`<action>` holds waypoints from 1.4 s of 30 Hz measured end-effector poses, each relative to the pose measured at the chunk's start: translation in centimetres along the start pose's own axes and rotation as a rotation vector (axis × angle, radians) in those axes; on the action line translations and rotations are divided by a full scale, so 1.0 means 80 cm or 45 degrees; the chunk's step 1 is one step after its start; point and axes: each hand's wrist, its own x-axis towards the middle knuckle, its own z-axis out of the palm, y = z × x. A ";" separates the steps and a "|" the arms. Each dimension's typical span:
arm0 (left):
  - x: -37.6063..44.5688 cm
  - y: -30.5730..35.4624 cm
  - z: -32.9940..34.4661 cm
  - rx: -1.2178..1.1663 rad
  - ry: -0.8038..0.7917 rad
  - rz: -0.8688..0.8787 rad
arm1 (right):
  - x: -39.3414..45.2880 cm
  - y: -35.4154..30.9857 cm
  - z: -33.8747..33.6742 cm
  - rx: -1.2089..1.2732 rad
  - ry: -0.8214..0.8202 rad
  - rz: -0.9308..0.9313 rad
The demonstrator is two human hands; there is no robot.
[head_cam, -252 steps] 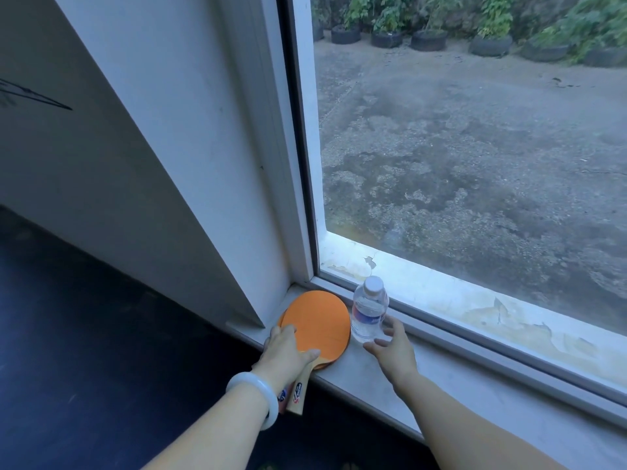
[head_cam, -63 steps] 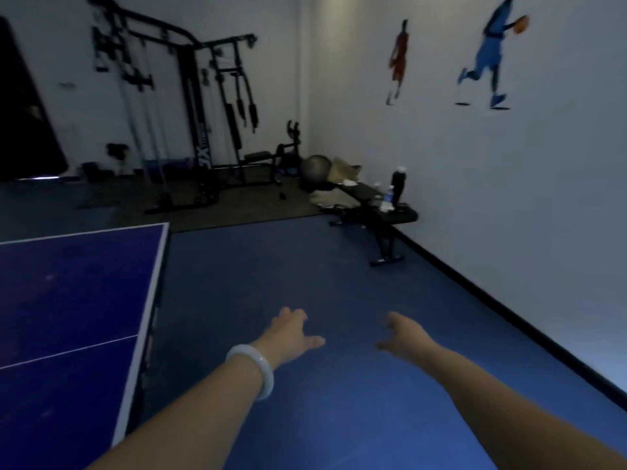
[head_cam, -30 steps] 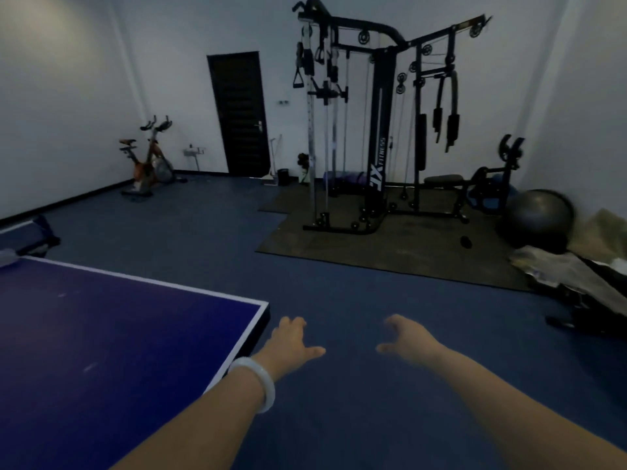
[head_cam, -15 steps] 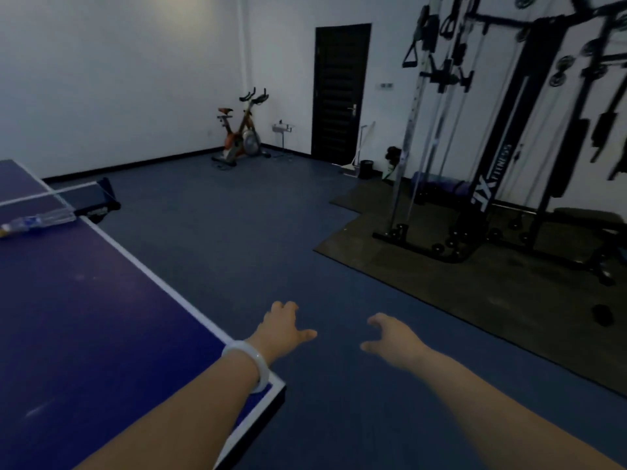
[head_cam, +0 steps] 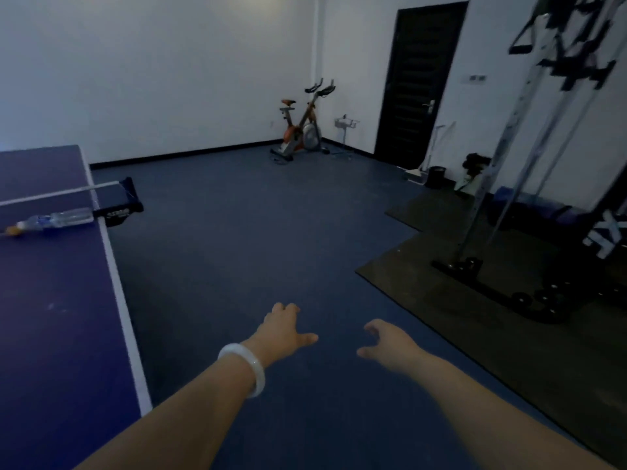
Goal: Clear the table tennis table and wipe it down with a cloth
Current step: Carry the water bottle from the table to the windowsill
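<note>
Fingers (head_cam: 288, 308) of both hands loosely spread, holding nothing, bottle (head_cam: 59, 218) lying on table (head_cam: 51, 317) by net (head_cam: 61, 192).

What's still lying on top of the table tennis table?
On the table tennis table, a clear plastic bottle lies on its side near the net, an orange ball at its end. The table's left part is out of frame.

table tennis table (head_cam: 51, 317): deep blue top, white edge line
net (head_cam: 61, 193): white top band, black post clamp
water bottle (head_cam: 57, 219): clear, blue-and-white label, orange end
bangle (head_cam: 246, 368): pale white
exercise bike (head_cam: 302, 130): orange, grey and black
door (head_cam: 419, 83): black
floor (head_cam: 254, 232): dark blue
mat (head_cam: 475, 327): black
walls (head_cam: 152, 69): white
</note>
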 end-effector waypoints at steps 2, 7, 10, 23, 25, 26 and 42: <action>0.043 0.001 -0.004 -0.029 0.030 -0.095 | 0.062 -0.004 -0.021 -0.013 -0.049 -0.071; 0.124 -0.001 -0.027 -0.060 0.091 -0.361 | 0.200 -0.034 -0.065 -0.071 -0.231 -0.225; 0.155 -0.015 -0.043 -0.149 0.179 -0.499 | 0.272 -0.071 -0.064 -0.093 -0.329 -0.308; 0.322 -0.188 -0.162 -0.349 0.387 -0.824 | 0.531 -0.298 0.033 -0.300 -0.613 -0.610; 0.350 -0.217 -0.191 -0.368 0.418 -0.843 | 0.571 -0.339 0.041 -0.336 -0.618 -0.640; 0.364 -0.232 -0.205 -0.380 0.435 -0.860 | 0.591 -0.358 0.045 -0.334 -0.616 -0.652; 0.543 -0.426 -0.369 -0.536 0.638 -1.390 | 0.884 -0.644 0.159 -0.443 -0.997 -0.982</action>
